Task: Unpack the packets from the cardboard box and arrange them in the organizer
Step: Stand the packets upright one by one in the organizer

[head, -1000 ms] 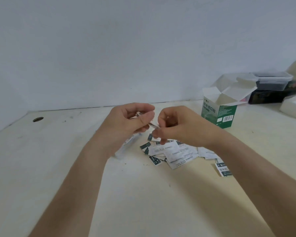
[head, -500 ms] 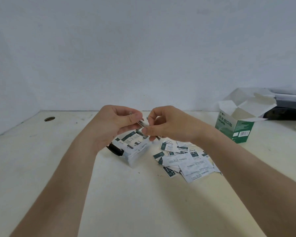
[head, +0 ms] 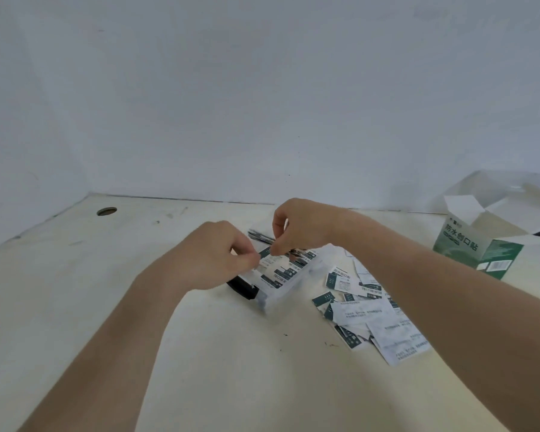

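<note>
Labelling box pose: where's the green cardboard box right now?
Head view: the green cardboard box stands open at the far right of the table, behind and right of the loose packets, well clear of the organizer at centre.

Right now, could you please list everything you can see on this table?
Table: one, cream, across the foreground.
Hole: one, round, table's far left.
Organizer: one, clear with black latch, centre, packets inside.
Loose packets: uncounted pile, white and dark green, right of the organizer.
Cardboard box: one, green and white, flaps open, far right.
Held packet: one, white and green, above the organizer.
Hands: left hand and right hand, both pinching the held packet.
</note>
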Demonstrator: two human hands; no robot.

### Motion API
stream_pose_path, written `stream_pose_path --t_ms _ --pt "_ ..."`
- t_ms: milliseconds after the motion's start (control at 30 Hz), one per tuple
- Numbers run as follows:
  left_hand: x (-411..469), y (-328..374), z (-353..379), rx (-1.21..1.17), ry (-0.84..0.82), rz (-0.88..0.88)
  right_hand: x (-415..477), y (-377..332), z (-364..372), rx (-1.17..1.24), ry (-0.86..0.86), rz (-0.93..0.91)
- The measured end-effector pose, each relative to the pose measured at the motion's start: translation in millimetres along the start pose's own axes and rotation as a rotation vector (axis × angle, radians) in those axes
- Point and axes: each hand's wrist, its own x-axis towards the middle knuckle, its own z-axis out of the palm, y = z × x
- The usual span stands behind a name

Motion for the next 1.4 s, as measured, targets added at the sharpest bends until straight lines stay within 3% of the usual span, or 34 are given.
stream_pose_path --t_ms 367,767,900,1000,1300,1400 --pt "12 6 -6 0.263 -0.257 -0.044 22 -3 26 -0.182 -0.124 0.074" --pt "16 2 -5 0.201 -0.196 -0.013 25 0 25 -0.077 -0.123 0.086" --pt "16 3 -1 0.146 -0.058 0.050 26 0 27 -0.154 -0.140 0.069" --pt "20 6 3 0.212 0.059 0.112 26 3 24 -0.139 -0.066 0.073" --pt "44 26 14 0.314 -0.197 0.120 -3 12 -2 0.051 0.163 0.037" --pt "45 33 18 0.356 -0.178 0.098 -47 21 -28 0.077 0.250 0.003"
